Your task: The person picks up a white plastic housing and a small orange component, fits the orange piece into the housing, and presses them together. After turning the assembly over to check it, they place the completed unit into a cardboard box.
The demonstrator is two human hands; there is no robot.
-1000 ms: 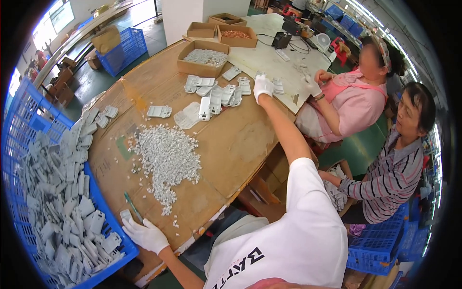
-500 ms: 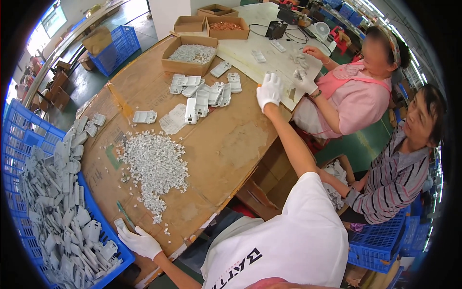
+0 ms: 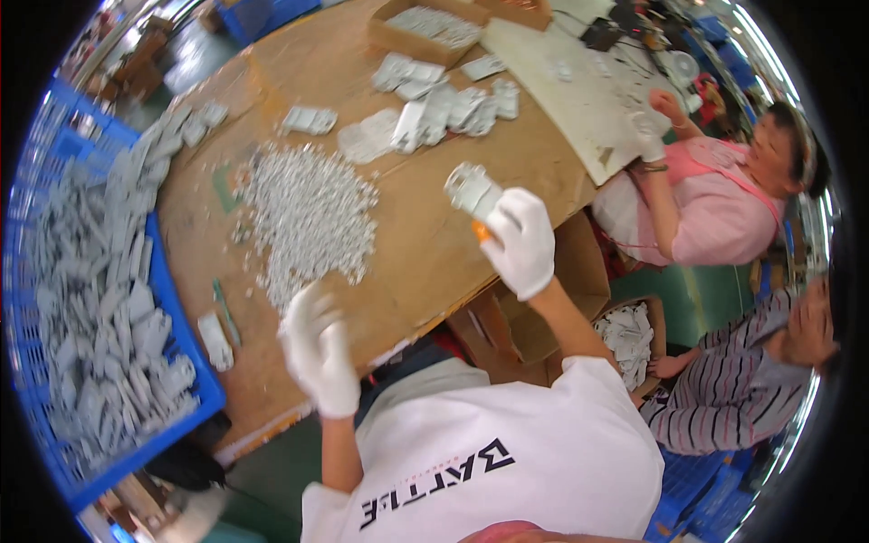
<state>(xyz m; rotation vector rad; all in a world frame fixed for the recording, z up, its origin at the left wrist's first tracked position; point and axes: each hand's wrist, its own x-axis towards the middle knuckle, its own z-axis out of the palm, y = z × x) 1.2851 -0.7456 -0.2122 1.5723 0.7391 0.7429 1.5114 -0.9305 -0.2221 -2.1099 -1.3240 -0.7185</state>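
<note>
My right hand (image 3: 520,244), in a white glove, grips a pale grey plastic casing (image 3: 472,190) over the middle of the cardboard-covered table (image 3: 425,244). Something orange shows at its thumb. My left hand (image 3: 321,353), also gloved and blurred, is raised at the near edge of a heap of small silvery-white pieces (image 3: 312,213). Its fingers look stretched out, with nothing visible in them. A single light casing (image 3: 215,342) lies near the table's left edge beside a thin green tool (image 3: 226,312). More casings (image 3: 444,113) are piled beyond the heap.
A blue crate (image 3: 195,398) full of grey casings stands at the left. An open carton (image 3: 434,45) of small parts sits at the far side. To the right, a person in pink (image 3: 715,199) works at a white tabletop (image 3: 543,81); another in stripes (image 3: 715,389) is by a box of white parts (image 3: 629,339).
My right hand has come back from the table's far right edge and now holds a casing. My left hand has left the casing beside the green tool and moved right. The view has shifted.
</note>
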